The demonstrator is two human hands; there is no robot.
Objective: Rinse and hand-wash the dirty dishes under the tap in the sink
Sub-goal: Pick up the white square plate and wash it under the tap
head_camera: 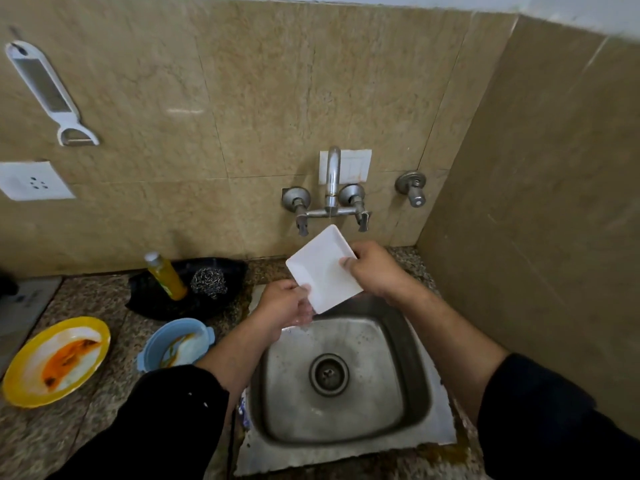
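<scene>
A square white plate [322,268] was held tilted above the back edge of the steel sink [408,344], just below the wall-mounted tap [331,181]. The plate's lower left corner was pinched by the left hand [284,308], thumb on top and fingers curled beneath. The right edge was gripped by the right hand [375,270], the thumb pressed onto the plate's upper face and the remaining fingers folded behind it. Whether water was running from the spout could not be determined, though wetness was seen at the left fingers.

Items recorded on the speckled stone counter [79,427] to the left of the sink: one yellow-rimmed plate [55,362] smeared with orange residue; one blue bowl [176,344], also soiled, just beside the sink's left rim; one black dish [187,289] against the wall, in which a yellow liquid bottle [166,275] was leaned and a steel scrubber [209,282] was set.

Items recorded on the tiled wall: a white peeler [48,95] hung at upper left, a socket plate [33,181] below it, and a separate valve [414,188] right of the tap.

Black sleeves [554,417] were worn pushed up both forearms
</scene>
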